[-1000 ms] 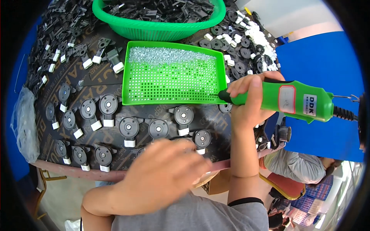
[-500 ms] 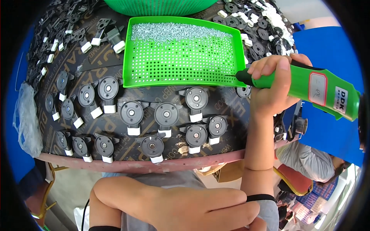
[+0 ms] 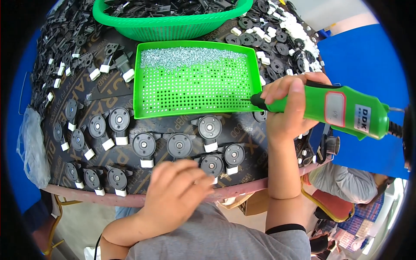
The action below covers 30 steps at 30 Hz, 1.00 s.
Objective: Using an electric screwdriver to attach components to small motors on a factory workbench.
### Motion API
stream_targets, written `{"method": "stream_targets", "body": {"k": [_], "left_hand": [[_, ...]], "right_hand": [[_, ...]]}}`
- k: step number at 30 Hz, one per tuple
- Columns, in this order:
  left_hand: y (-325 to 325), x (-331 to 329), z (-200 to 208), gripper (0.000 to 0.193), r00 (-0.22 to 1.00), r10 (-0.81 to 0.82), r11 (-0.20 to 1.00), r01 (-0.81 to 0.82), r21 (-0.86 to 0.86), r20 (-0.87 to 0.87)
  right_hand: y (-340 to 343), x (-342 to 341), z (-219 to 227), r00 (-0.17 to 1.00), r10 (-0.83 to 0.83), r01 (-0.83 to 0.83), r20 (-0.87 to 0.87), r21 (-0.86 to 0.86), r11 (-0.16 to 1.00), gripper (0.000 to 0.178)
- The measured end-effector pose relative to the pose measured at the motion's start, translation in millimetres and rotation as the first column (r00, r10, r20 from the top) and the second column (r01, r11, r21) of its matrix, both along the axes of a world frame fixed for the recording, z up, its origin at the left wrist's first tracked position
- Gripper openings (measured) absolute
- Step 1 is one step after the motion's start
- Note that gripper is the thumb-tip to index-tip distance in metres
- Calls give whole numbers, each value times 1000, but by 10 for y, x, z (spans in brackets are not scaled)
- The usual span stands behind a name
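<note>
My right hand [image 3: 286, 104] grips a green electric screwdriver [image 3: 346, 112]. The tool lies nearly level, its bit pointing left over the right edge of a green perforated tray [image 3: 261, 97]. Small silver screws [image 3: 195, 56] are heaped along that tray's far side. Over the table's front edge is my left hand [image 3: 175, 193], fingers bent and blurred by motion; whether anything is in them is hidden. Just beyond it stand round black plastic parts with white feet, among them a middle one [image 3: 180, 144] and one to its right [image 3: 212, 165], partly covered by the fingers.
Several more such parts [image 3: 119, 119] stand in loose rows at left. A green basket [image 3: 173, 28] of black pieces is behind the tray. Loose black and white pieces [image 3: 281, 37] pile up at far right. A clear plastic bag [image 3: 34, 147] hangs at the left edge; a person [image 3: 342, 184] sits at right.
My left hand has risen from my lap to the table's front edge, over the front middle part. The view has shifted, showing more of the basket. The screwdriver stays in my right hand.
</note>
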<state>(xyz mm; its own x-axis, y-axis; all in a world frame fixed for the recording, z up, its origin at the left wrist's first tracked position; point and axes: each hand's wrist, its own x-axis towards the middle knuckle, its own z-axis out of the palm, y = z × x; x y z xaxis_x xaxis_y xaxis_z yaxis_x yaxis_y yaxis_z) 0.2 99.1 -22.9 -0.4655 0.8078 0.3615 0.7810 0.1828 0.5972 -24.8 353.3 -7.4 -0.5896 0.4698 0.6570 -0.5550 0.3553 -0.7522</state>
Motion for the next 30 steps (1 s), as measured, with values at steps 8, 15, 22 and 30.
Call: {"method": "stream_targets", "body": {"k": [8, 15, 22, 30], "left_hand": [[153, 23, 18, 55, 974, 218, 968, -209, -142, 54], [158, 17, -120, 54, 960, 268, 959, -257, -120, 82], [173, -34, -71, 53, 957, 257, 962, -240, -128, 137], [199, -59, -71, 43, 966, 230, 972, -222, -81, 114]], "right_hand": [[-579, 706, 731, 952, 306, -306, -2, 39, 951, 23], [-783, 815, 409, 895, 437, -445, 90, 99, 890, 32], [-818, 794, 300, 912, 388, -398, 135, 65, 915, 32], [-781, 719, 352, 879, 441, -457, 180, 60, 887, 31]]}}
